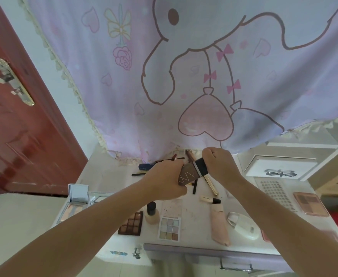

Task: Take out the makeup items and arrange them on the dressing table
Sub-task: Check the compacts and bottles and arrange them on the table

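Where the white worktop [112, 176] meets its near edge, a drawer front with a metal handle [236, 265] shows on the right. Just beyond the edge lie a dark brown eyeshadow palette [131, 223] and, to its right, a white palette of pale shades [169, 228]. A round foundation bottle with a black cap [151, 212] stands between them, slightly farther back. Right of the pale palette a pink tube with a black cap [219, 220] lies pointing away, and beside it sits a white oval case [243, 224]. At the left edge stands an open mirrored compact [77, 196]. On the far right rests a pink-framed palette of brown shades [311, 203].

Above the middle of the worktop both hands meet on a brown box with a black end [194, 171], held clear of the surface and tilted up to the right. The left hand [165, 179] grips its brown lower part with curled fingers. The right hand [220, 162] has its fingers curled round the black upper end.

Beneath and behind the box lie thin pencils: a black one [139, 173] to the left, a gold one [211, 184] to the right. Farther back hangs a pink cartoon-rabbit curtain [184, 76]. A red door with a metal handle [14, 116] stands far left.
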### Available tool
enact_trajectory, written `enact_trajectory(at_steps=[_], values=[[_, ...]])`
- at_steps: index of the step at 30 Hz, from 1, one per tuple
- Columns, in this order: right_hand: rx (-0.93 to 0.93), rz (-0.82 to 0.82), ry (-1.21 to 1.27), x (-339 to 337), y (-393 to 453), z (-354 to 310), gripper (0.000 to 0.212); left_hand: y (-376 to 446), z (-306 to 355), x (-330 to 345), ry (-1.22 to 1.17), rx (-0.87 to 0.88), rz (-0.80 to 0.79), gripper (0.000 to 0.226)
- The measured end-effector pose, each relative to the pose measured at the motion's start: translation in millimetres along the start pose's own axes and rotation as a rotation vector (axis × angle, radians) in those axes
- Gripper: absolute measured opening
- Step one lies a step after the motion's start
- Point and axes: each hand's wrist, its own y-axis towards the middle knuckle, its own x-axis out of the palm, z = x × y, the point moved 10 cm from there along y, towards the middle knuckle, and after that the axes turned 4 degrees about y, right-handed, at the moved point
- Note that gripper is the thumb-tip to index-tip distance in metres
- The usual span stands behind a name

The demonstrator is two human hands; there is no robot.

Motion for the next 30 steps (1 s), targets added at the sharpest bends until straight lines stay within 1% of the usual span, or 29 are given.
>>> enact_trajectory(at_steps=[2, 6, 7, 10, 11, 13, 15, 16, 17, 18, 19, 20, 21, 23, 25, 27, 28, 30], values=[[0.055, -0.045, 0.033, 8, 2, 7, 0.035, 0, -4, 4, 0.012, -0.015, 0.01, 0.027], [0.166, -0.19, 0.108, 27, 8, 21, 0.032, -1, -17, 11, 0.001, -0.084, 0.076, 0.028], [0.176, -0.204, 0.125, 28, 9, 22, 0.032, -1, -19, 11, -0.007, -0.098, 0.086, 0.029], [0.083, -0.128, 0.023, 24, 13, 17, 0.038, 0, -20, 10, -0.017, -0.113, 0.119, 0.028], [0.042, -0.121, 0.012, 26, 15, 12, 0.039, 1, -19, 9, -0.032, -0.115, 0.126, 0.027], [0.053, -0.145, 0.017, 26, 17, 14, 0.036, -2, -18, 11, -0.053, -0.125, 0.136, 0.027], [0.153, -0.107, -0.006, -1, 21, 34, 0.027, -11, -28, 14, -0.006, -0.148, 0.119, 0.024], [0.264, -0.039, 0.046, -26, 25, 55, 0.018, -17, -40, 16, 0.02, -0.171, 0.098, 0.023], [0.335, 0.028, 0.056, -54, 28, 73, 0.012, -25, -54, 17, 0.035, -0.211, 0.077, 0.024], [0.402, 0.092, 0.073, -77, 29, 89, 0.018, -32, -66, 19, 0.048, -0.256, 0.059, 0.028], [0.423, 0.111, 0.097, -87, 28, 96, 0.03, -36, -74, 20, 0.057, -0.278, 0.049, 0.032], [0.426, 0.079, 0.089, -85, 29, 100, 0.04, -36, -76, 22, 0.032, -0.275, 0.047, 0.035], [0.411, 0.038, 0.073, -74, 32, 100, 0.046, -34, -72, 25, -0.04, -0.267, 0.051, 0.038], [0.388, -0.073, 0.061, -36, 30, 97, 0.052, -26, -55, 39, -0.182, -0.23, 0.033, 0.036], [0.403, -0.146, 0.119, -7, 23, 98, 0.053, -19, -37, 52, -0.183, -0.173, 0.028, 0.028], [0.408, -0.176, 0.123, 8, 17, 97, 0.05, -14, -28, 61, -0.168, -0.143, 0.04, 0.024], [0.383, -0.206, 0.098, 15, 13, 95, 0.05, -12, -26, 65, -0.17, -0.139, 0.036, 0.024], [0.272, -0.269, 0.032, 29, 7, 90, 0.049, -8, -23, 72, -0.188, -0.142, 0.026, 0.028]])
